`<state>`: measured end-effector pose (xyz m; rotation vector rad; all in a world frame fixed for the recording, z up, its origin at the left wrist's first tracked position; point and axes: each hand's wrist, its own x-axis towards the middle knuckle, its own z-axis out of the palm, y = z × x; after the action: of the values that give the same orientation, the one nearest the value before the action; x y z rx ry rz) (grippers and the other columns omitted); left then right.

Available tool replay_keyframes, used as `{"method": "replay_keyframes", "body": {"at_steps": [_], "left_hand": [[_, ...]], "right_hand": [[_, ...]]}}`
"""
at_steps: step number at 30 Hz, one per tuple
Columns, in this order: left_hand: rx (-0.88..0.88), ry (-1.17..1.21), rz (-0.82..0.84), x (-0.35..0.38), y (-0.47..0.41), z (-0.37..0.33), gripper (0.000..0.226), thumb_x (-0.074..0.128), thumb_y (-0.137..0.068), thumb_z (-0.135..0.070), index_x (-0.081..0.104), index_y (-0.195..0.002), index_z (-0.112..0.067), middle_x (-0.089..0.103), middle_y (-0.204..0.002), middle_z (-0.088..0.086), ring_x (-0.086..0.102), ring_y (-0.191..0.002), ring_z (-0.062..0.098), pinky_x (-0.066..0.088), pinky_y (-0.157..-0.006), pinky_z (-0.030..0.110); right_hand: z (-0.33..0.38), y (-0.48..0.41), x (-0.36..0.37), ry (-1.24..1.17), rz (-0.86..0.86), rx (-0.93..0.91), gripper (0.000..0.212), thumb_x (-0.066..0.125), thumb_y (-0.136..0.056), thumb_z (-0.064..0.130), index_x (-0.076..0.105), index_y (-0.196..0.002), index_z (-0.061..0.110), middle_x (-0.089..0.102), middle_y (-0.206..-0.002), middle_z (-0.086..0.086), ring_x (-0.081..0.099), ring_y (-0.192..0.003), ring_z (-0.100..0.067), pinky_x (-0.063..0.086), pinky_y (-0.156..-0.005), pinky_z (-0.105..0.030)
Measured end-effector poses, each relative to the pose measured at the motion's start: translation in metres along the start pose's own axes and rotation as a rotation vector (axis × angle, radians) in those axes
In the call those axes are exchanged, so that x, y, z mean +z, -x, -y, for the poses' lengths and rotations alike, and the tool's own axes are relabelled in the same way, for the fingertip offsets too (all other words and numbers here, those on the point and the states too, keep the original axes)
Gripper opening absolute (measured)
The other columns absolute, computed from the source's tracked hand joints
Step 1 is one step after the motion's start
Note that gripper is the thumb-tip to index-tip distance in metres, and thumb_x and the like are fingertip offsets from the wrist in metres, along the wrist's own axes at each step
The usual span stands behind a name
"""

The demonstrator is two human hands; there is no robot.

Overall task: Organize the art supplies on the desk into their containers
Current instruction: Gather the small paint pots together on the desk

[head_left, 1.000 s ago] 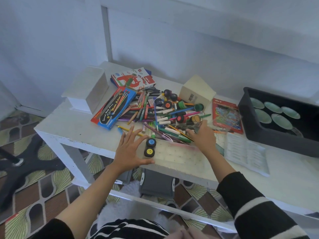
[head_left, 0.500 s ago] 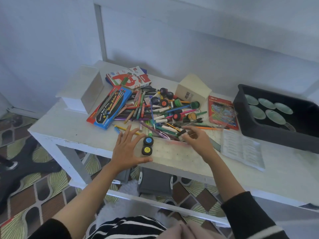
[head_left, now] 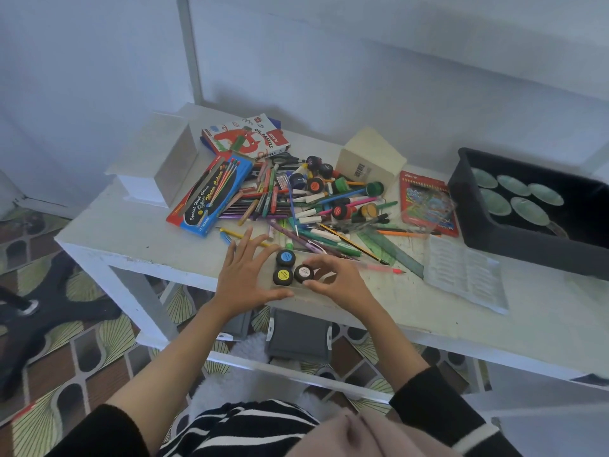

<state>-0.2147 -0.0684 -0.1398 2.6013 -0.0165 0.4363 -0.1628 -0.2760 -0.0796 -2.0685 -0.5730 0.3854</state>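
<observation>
1. The right hand (head_left: 342, 282) has its grip closed around a small round black paint pot with a white-labelled lid (head_left: 303, 273), thumb on the near side and fingertips arched over the far side, the pot sitting low at the front of the white tabletop (head_left: 125, 232).
2. The left hand (head_left: 245, 272) lies flat and open, fingers spread, grasping nothing; its thumb runs along the near edge of a shallow clear plastic tray (head_left: 298, 293).
3. Two more black pots stand in that tray's left end: one with a blue lid (head_left: 285, 257) behind one with a yellow lid (head_left: 282, 275). The white-lidded pot touches the yellow one on its right.
4. Behind the hands sprawls a loose heap of pens, pencils, markers and further paint pots (head_left: 309, 206).
5. At the heap's left lies a blue-and-red flat carton of water colours (head_left: 211, 192), closed, with a white oil pastels box (head_left: 248, 136) beyond it.
6. A white rectangular box (head_left: 158, 166) stands far left; a cream cardboard box (head_left: 370, 159) stands behind the heap. Their contents cannot be seen.
7. A black plastic bin (head_left: 487, 239) at the right holds several pale green round dishes (head_left: 514, 186).
8. A red coloured-pencil pack (head_left: 425, 202) lies beside the bin.
</observation>
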Motion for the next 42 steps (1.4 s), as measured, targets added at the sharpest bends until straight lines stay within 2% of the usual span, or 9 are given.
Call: {"method": "replay_keyframes", "body": {"at_steps": [7,13,18,24,28,31,34,38,42], "left_hand": [[0.000,0.006,-0.001,-0.001,0.001,-0.001,0.103,0.033,-0.058,-0.095,0.049,-0.133,-0.028,0.036,-0.147,-0.002,0.004,-0.146,0.018,0.006,-0.116,0.051],[0.006,0.003,-0.001,-0.001,0.001,-0.001,0.103,0.033,-0.057,-0.096,0.048,-0.134,-0.029,0.034,-0.148,-0.003,0.001,-0.146,0.015,0.002,-0.116,0.046],[0.007,0.005,0.000,-0.001,0.001,-0.001,0.103,0.033,-0.057,-0.096,0.048,-0.133,-0.028,0.035,-0.148,-0.003,0.002,-0.146,0.016,0.002,-0.117,0.047],[0.006,-0.002,-0.006,0.000,0.001,-0.001,0.100,0.034,-0.058,-0.095,0.048,-0.132,-0.029,0.034,-0.148,-0.004,0.001,-0.146,0.015,0.005,-0.117,0.049],[0.008,-0.001,0.000,0.000,0.001,0.000,0.099,0.035,-0.059,-0.094,0.048,-0.133,-0.030,0.034,-0.148,-0.004,0.003,-0.146,0.016,0.005,-0.117,0.050],[0.009,-0.001,-0.004,0.001,0.001,0.001,0.098,0.036,-0.059,-0.094,0.047,-0.133,-0.031,0.035,-0.147,-0.004,0.003,-0.146,0.017,0.006,-0.116,0.049],[0.009,-0.003,0.000,0.001,0.002,0.001,0.097,0.037,-0.059,-0.094,0.046,-0.133,-0.032,0.034,-0.147,-0.006,0.002,-0.146,0.015,0.004,-0.117,0.048],[0.013,-0.001,-0.007,0.001,0.002,0.001,0.097,0.037,-0.059,-0.094,0.046,-0.133,-0.032,0.034,-0.147,-0.005,0.004,-0.146,0.017,0.005,-0.116,0.048],[0.011,0.002,0.003,0.000,0.001,0.001,0.097,0.037,-0.059,-0.094,0.045,-0.134,-0.033,0.032,-0.148,-0.006,0.003,-0.146,0.016,0.005,-0.117,0.048]], "right_hand": [[-0.004,0.000,0.001,0.022,-0.007,0.001,0.019,0.074,-0.080,0.026,0.067,-0.093,0.014,0.067,-0.086,0.007,0.061,-0.073,-0.001,0.050,-0.066,-0.016],[-0.002,0.000,0.003,0.000,-0.079,-0.007,0.016,0.071,-0.083,0.021,0.065,-0.098,0.020,0.067,-0.087,0.006,0.060,-0.072,-0.002,0.048,-0.064,-0.014],[0.005,-0.019,-0.014,0.013,-0.195,-0.009,0.007,0.060,-0.090,0.010,0.067,-0.091,0.012,0.067,-0.077,-0.003,0.059,-0.062,-0.005,0.045,-0.057,-0.013],[-0.006,-0.060,-0.043,0.398,-0.423,-0.077,0.014,0.063,-0.082,0.002,0.065,-0.096,0.005,0.060,-0.095,-0.008,0.055,-0.089,-0.018,0.039,-0.077,-0.015],[-0.015,-0.089,-0.054,0.703,-0.347,-0.050,0.041,0.065,-0.084,0.021,0.056,-0.122,0.010,0.057,-0.119,-0.011,0.044,-0.114,-0.030,0.035,-0.099,-0.034],[-0.014,-0.098,-0.054,0.888,-0.287,-0.011,0.047,0.060,-0.088,0.029,0.049,-0.131,0.018,0.056,-0.126,-0.006,0.043,-0.119,-0.027,0.037,-0.099,-0.040],[-0.013,-0.101,-0.053,0.911,-0.304,0.008,0.042,0.058,-0.089,0.016,0.050,-0.130,0.019,0.054,-0.127,-0.005,0.042,-0.119,-0.026,0.038,-0.098,-0.041],[-0.016,-0.101,-0.057,0.933,-0.332,-0.058,0.038,0.061,-0.088,0.019,0.053,-0.125,0.014,0.055,-0.123,-0.006,0.046,-0.116,-0.025,0.042,-0.092,-0.040],[-0.013,-0.095,-0.056,0.608,-0.419,-0.180,0.032,0.069,-0.082,0.019,0.059,-0.110,0.006,0.061,-0.102,-0.009,0.056,-0.094,-0.024,0.048,-0.082,-0.036]]}}
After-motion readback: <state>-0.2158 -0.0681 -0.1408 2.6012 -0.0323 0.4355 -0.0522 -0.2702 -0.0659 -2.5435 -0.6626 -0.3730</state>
